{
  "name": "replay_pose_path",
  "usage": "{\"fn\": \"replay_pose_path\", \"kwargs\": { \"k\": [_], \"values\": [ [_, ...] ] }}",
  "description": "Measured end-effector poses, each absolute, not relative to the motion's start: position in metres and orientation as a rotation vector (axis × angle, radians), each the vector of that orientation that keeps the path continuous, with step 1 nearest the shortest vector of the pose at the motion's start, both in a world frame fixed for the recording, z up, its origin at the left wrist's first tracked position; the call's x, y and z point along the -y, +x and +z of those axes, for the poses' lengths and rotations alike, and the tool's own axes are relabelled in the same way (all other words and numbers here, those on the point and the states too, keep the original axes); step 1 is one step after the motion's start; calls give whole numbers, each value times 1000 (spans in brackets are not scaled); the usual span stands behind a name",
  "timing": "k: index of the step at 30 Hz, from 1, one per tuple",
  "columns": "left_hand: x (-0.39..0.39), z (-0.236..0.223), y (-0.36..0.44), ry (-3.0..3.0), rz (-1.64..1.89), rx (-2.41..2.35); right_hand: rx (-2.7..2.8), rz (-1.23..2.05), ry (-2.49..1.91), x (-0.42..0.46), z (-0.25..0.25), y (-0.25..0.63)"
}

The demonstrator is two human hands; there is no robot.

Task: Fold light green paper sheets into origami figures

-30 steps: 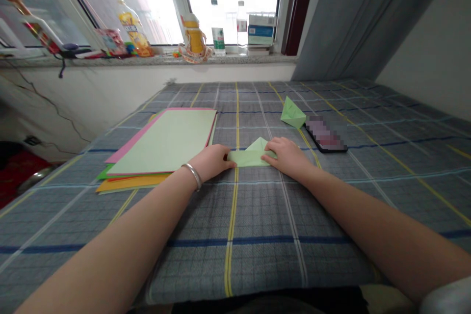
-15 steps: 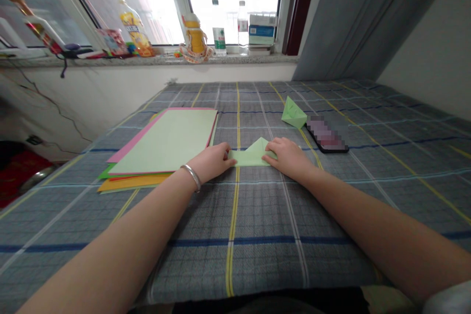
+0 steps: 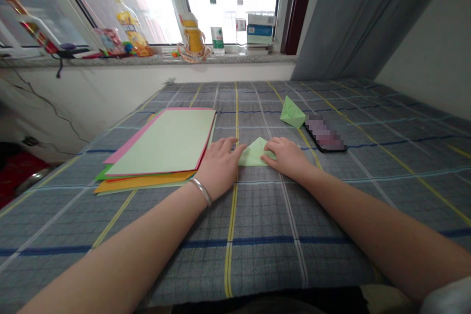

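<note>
Left hand (image 3: 220, 167), fingers spread, and right hand (image 3: 285, 158), fingers together, rest unclamped on either end of a folded green paper (image 3: 253, 154) mid-bed (image 3: 279, 255), just beside a paper stack (image 3: 158, 144).

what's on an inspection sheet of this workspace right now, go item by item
surface: grey plaid bedspread with yellow and blue stripes
job's things: folded green paper between the hands; second folded green paper farther back; stack of coloured paper sheets left of the hands
clutter: phone with pixelated screen, beside the second piece
hands: left hand at the paper's left edge, right hand on its right corner, both lying flat
cables: thin black cable along the wall
surroundings: bottles on the windowsill, grey curtain
</note>
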State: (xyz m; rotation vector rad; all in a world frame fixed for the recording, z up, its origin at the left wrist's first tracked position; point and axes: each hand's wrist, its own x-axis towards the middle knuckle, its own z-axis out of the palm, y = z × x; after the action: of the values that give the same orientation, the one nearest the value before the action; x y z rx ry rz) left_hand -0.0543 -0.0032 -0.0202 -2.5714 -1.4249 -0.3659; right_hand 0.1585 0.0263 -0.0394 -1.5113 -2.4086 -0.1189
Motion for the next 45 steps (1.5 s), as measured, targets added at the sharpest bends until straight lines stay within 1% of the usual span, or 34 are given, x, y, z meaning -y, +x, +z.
{"fn": "replay_pose_path", "kwargs": {
  "k": [2,4,7,17,22,25,27,32,41,45],
  "values": [
    [3,-28,-45,-2699,-376,1252,2405,-128,-1514,-25,-39,158],
    [-1,-35,-38,-2834,-289,1147,2394,-140,-1528,-25,-39,158],
    [-8,-40,-35,-2958,-135,1190,2378,-94,-1534,-25,-37,160],
    [-6,-37,-37,-3013,-60,1117,2262,400,-1655,-33,-32,198],
    [-5,-36,-35,-2989,-80,1109,2203,494,-1788,-33,-22,213],
    [-5,-35,-34,-2995,-106,1068,2158,620,-1867,-34,-17,220],
    [-5,-34,-34,-3022,-101,1026,2174,679,-1869,-36,-16,225],
    [-7,-33,-35,-3075,-66,996,2202,694,-1912,-39,-16,233],
    [-5,-33,-33,-3054,-128,977,2132,1051,-1889,-36,-12,238],
    [-7,-34,-33,-3056,-93,988,2124,1100,-1964,-36,-11,238]
  ]
}}
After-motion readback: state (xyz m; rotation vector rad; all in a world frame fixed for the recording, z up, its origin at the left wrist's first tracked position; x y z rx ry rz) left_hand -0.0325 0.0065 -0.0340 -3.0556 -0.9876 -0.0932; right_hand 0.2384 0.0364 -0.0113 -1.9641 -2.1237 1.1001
